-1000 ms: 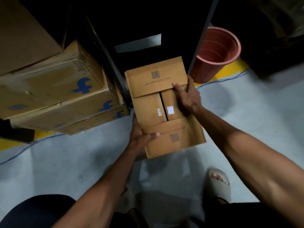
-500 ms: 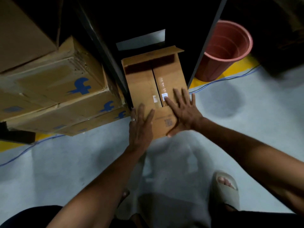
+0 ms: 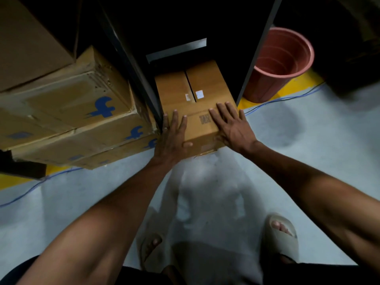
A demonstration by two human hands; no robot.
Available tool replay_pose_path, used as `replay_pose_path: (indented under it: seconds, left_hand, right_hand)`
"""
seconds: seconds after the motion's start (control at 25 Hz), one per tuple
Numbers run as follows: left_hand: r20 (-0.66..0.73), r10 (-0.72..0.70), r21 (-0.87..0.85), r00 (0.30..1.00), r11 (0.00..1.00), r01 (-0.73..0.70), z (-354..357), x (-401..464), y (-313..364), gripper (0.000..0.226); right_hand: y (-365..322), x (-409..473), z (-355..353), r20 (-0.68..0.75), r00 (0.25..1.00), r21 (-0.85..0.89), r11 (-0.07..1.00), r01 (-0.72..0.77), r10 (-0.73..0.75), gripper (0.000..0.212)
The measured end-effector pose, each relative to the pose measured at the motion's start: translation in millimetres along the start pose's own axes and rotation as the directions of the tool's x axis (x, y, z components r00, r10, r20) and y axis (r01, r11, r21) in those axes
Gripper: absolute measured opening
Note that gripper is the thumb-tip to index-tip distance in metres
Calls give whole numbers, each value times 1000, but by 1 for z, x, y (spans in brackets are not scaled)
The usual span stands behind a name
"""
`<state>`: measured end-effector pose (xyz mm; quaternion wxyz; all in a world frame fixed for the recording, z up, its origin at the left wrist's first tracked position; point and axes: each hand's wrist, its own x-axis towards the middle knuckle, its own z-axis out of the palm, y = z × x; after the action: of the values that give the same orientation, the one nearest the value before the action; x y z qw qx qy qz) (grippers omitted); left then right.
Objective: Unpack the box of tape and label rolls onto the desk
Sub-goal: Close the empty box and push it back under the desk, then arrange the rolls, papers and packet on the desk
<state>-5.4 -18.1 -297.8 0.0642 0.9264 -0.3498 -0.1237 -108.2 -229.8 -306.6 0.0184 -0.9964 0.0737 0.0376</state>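
A brown cardboard box (image 3: 195,87) sits on the floor, its far part under a dark frame. Its top flaps lie shut with a thin gap down the middle and two small white stickers beside it. My left hand (image 3: 172,136) lies flat on the box's near left corner, fingers straight, thumb over the front edge. My right hand (image 3: 230,126) presses flat on the near right of the top, fingers spread. No tape or label rolls show.
Stacked cardboard boxes (image 3: 67,112) with blue logos stand at the left, against a black frame post (image 3: 133,73). A pink bucket (image 3: 281,62) stands at the right behind another post. A blue cable (image 3: 283,99) runs along yellow floor marking. My sandalled feet (image 3: 279,235) stand below.
The raised far flap has gone down, so the top is now shut. The box sits lower and deeper under the frame. Both hands went from holding flaps to pressing flat on top.
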Motion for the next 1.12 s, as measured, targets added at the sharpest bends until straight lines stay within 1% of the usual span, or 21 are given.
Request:
replay_pose_path:
  seconds: [0.08,0.12,0.2,0.36,0.48,0.56,0.64,0.72,0.76,0.84,0.96,1.04,1.12]
  left_hand:
    - [-107,10,75,994,997,-2,-11,14,-1,79]
    - [-138,37,120,990,993,-21,-15,22,-2,70]
    - [-154,81,159,985,986,-57,-19,36,-5,58]
    - [-175,38,77,984,997,-25,-16,60,-7,56]
    - [-159,48,78,986,996,-35,-17,76,-12,59]
    - [-123,43,51,992,998,-37,-19,84,-16,64]
    - [-37,15,52,999,999,-13,-21,83,-16,73]
    - [62,-11,49,998,999,8,-28,74,-10,80]
    - [96,-23,31,995,999,21,-33,70,-6,78]
    - [116,-19,-31,993,999,23,-45,59,1,68]
    - [177,-5,-196,984,980,40,-74,30,11,59]
    - [183,-34,-259,982,962,82,-99,1,18,53]
    - [191,-66,-314,979,941,124,-134,-34,23,47]
  right_hand:
    - [-1,14,-5,-43,998,18,999,-34,35,79]
    - [-3,23,-5,-44,997,25,998,-56,57,76]
    - [-8,41,-8,-30,995,29,995,-92,93,74]
    - [-5,69,-8,-19,992,7,992,-124,124,71]
    - [-1,86,-12,-2,990,7,990,-141,141,76]
    - [-2,95,-14,27,986,13,986,-165,165,81]
    - [-4,95,-17,79,981,36,983,-181,178,87]
    - [-8,84,-21,125,976,37,982,-184,178,88]
    - [-10,79,-25,155,973,30,984,-177,170,87]
    - [-14,69,-37,222,965,49,986,-157,142,80]
    - [-19,47,-75,284,957,147,983,-111,65,65]
    - [-29,27,-106,306,952,226,972,-63,-9,59]
    - [-45,6,-144,341,940,335,935,-112,-9,57]
